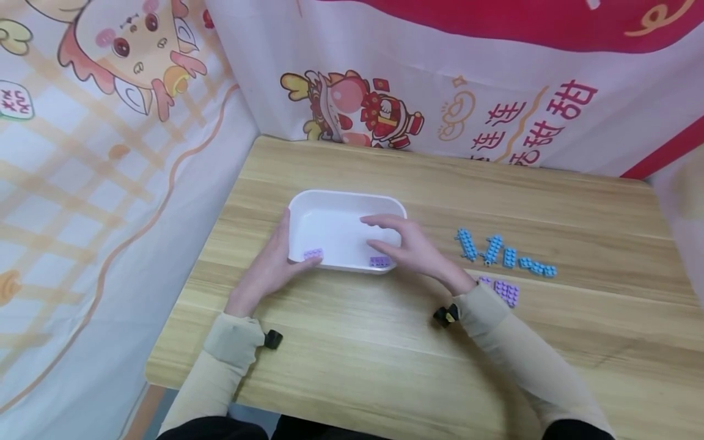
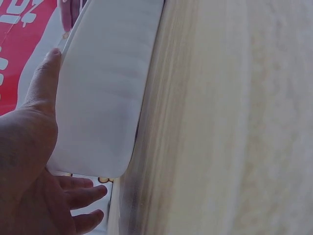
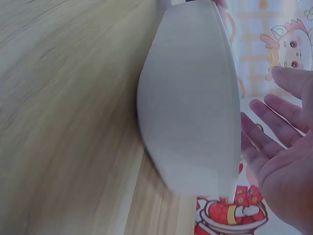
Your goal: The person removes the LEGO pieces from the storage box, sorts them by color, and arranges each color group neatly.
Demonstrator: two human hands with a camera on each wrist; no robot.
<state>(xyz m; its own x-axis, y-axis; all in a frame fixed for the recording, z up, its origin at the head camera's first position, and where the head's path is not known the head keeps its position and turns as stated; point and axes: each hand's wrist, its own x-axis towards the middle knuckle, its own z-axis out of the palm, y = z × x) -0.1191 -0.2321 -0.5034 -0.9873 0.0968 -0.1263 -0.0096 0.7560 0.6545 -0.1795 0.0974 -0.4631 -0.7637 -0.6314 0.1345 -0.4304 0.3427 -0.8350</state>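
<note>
A white rectangular tray sits on the wooden table. Inside, a light purple toy brick lies near the close left corner and a darker purple brick near the close right corner. My left hand rests around the tray's left end, thumb along the near rim; in the left wrist view its fingers are extended and spaced apart. Over the tray's right part hovers my right hand, thumb and fingers spread with nothing between them. The right wrist view shows that palm beside the tray's outer wall.
Right of the tray, several blue toy bricks lie in a loose row. Purple bricks lie closer to me, partly behind the right forearm. Printed cloth hangs along the table's far and left edges.
</note>
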